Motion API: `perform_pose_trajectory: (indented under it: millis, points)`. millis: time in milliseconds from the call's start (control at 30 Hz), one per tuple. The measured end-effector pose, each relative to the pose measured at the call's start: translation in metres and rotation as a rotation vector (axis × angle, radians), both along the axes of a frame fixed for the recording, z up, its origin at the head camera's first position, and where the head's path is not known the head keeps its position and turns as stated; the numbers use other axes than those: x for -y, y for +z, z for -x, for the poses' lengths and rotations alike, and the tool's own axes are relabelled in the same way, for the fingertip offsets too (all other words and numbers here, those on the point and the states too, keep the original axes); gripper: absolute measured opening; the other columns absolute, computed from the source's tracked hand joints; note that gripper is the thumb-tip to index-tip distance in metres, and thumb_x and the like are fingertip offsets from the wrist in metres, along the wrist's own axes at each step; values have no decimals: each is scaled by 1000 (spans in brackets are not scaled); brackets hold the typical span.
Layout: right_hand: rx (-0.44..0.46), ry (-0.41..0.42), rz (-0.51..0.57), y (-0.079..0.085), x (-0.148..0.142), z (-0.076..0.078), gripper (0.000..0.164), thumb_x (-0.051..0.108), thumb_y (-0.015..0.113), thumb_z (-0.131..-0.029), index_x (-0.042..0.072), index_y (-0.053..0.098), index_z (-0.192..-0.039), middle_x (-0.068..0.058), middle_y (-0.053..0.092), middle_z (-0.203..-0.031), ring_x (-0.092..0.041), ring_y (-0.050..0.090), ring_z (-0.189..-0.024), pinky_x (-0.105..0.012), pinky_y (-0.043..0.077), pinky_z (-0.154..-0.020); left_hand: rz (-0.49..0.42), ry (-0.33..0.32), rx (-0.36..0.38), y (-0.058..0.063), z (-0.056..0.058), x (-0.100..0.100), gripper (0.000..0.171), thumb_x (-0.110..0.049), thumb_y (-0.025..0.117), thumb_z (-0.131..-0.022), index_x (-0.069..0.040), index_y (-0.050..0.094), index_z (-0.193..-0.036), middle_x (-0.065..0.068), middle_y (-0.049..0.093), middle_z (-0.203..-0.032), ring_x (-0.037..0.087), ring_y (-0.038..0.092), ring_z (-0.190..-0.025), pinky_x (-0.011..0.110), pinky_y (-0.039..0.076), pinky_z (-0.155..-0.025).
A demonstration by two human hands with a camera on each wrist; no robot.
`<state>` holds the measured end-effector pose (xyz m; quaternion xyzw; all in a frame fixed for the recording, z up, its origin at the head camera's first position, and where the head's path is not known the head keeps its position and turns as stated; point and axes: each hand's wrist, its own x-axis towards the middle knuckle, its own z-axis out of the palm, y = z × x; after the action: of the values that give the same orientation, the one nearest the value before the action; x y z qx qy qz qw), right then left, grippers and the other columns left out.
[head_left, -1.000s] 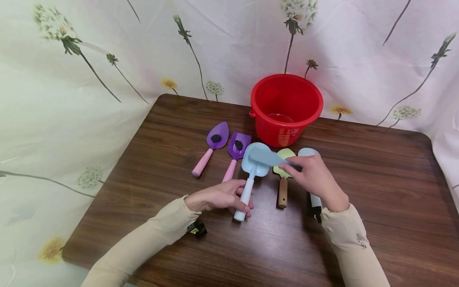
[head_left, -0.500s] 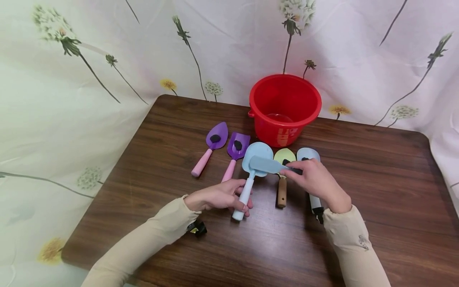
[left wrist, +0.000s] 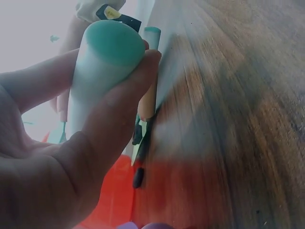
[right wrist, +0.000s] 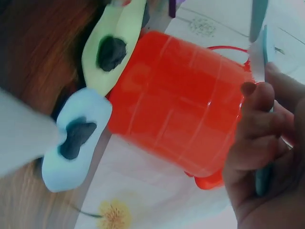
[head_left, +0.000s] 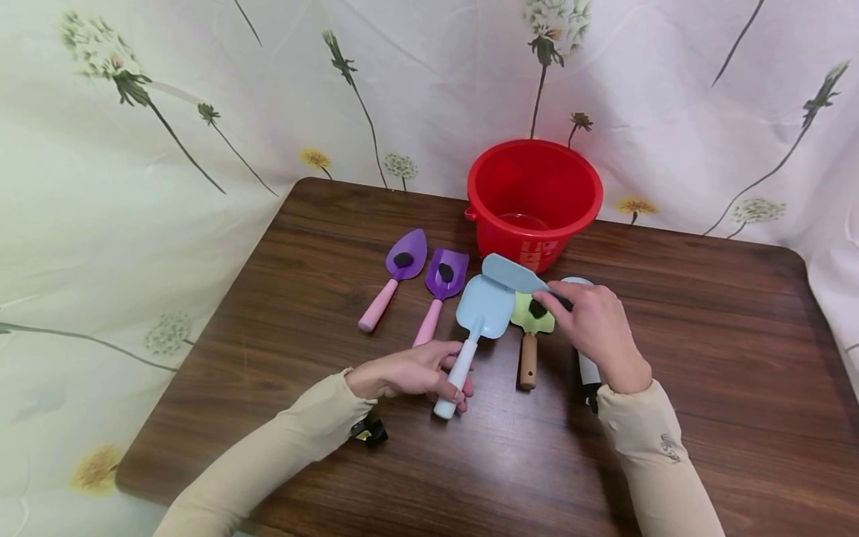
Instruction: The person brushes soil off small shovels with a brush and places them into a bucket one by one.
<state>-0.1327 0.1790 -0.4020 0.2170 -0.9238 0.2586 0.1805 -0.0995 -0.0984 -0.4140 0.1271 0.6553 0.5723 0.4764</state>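
Observation:
My left hand [head_left: 412, 371] grips the pale handle of a light-blue garden trowel [head_left: 486, 309], raised with its blade pointing away. In the left wrist view the handle end [left wrist: 116, 43] sits between thumb and fingers. My right hand [head_left: 596, 328] pinches the dark handle of a narrow light-blue spatula [head_left: 510, 274], whose blade lies over the far edge of the trowel's blade; whether they touch I cannot tell. No lump shows on the trowel. Below the spatula a green trowel [head_left: 526, 323] with a wooden handle bears a black lump [head_left: 538, 308].
A red bucket [head_left: 499, 240] stands at the back, just beyond the tools. To the left lie two purple trowels [head_left: 417, 250] with pink handles, each bearing a black lump. Another light-blue trowel [right wrist: 88, 107] with a black lump lies partly under my right hand.
My right hand has lifted the spatula from the middle of the trowel's blade to its far edge. The trowel in my left hand has tilted slightly; the left hand barely moved.

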Motion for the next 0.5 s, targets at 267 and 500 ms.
perform_pose_trajectory:
  millis: [267,500]
  points:
    - [224,235,2,5,5,-7,18,23,77,-82,11,76,-96,6,64,-65,-5,46,-54,-20,44,-52,-4,33,1,-1,2,-2,47,9,61,-84,10,37,-123,34,60,-109,20,70,-81,35,60,-72]
    - [350,262,-41,4,5,-7,18,26,75,-85,12,75,-98,8,57,-59,-5,44,-50,-19,42,-51,-4,25,-4,0,3,-1,47,8,61,-85,10,36,-124,34,60,-111,19,71,-82,34,59,-71]
